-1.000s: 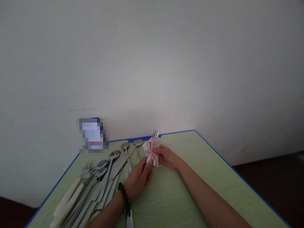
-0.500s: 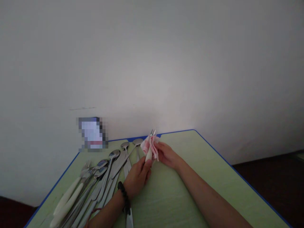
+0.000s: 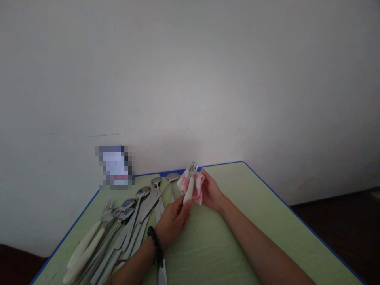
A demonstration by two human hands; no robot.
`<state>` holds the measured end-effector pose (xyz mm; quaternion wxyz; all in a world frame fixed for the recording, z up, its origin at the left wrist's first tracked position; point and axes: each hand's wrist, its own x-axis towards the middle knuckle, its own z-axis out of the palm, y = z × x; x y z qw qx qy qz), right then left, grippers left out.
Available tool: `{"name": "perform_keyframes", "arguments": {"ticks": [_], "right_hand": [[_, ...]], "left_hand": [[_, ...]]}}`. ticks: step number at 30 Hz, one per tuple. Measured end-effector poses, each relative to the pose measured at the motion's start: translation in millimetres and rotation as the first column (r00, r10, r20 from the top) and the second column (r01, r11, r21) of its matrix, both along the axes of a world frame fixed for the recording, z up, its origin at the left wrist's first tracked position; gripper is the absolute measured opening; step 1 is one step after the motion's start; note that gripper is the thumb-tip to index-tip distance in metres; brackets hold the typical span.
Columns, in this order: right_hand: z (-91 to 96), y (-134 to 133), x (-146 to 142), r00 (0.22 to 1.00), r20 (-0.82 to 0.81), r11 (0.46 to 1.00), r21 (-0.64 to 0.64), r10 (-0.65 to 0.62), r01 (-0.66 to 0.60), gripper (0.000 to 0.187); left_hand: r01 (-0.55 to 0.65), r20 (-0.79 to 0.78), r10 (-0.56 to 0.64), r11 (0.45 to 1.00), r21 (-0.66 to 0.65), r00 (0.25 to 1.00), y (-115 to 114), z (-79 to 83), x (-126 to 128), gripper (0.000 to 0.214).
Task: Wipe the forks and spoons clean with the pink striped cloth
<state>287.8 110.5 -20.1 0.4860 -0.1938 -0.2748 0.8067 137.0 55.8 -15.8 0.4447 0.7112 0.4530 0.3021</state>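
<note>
My left hand (image 3: 175, 215) is closed around the lower end of a fork (image 3: 189, 190) with a white handle and metal tines that point up and away. A pink and white cloth (image 3: 198, 190) lies behind the fork and shows on both sides of its handle. At the cloth's right edge is my right hand (image 3: 211, 190), its fingers closed on the fabric and partly hidden by it. To the left of my left forearm, many spoons, knives and forks (image 3: 127, 225) lie in a spread pile, among them white-handled forks (image 3: 84, 245).
The light green table (image 3: 225, 245) has a blue edge and stands against a grey wall (image 3: 190, 79). A blurred-out phone-like device (image 3: 115, 166) leans at the back left. Below the table on the right is a dark floor (image 3: 341, 221).
The cloth was folded over the front of the fork and is now opened out behind it, baring the handle and tines. My right hand has shifted slightly right.
</note>
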Motion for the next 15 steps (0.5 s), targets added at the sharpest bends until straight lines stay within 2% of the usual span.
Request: {"name": "perform_keyframes", "arguments": {"ticks": [7, 11, 15], "right_hand": [[-4.3, -2.0, -4.1, 0.981, 0.188, 0.998, 0.030, -0.051, 0.046, 0.042], [-0.7, -3.9, -3.2, 0.993, 0.121, 1.000, 0.014, 0.007, -0.009, 0.047], [2.8, -5.2, -1.4, 0.997, 0.082, 1.000, 0.005, 0.008, -0.008, 0.039]], "left_hand": [[0.010, 0.018, -0.010, 1.000, -0.001, 1.000, -0.2, -0.8, -0.9, 0.036], [0.008, 0.017, -0.008, 1.000, -0.006, 1.000, 0.1, -2.1, -0.2, 0.035], [0.002, 0.035, -0.001, 0.999, -0.032, 0.999, -0.1, -2.4, 0.5, 0.036]]}}
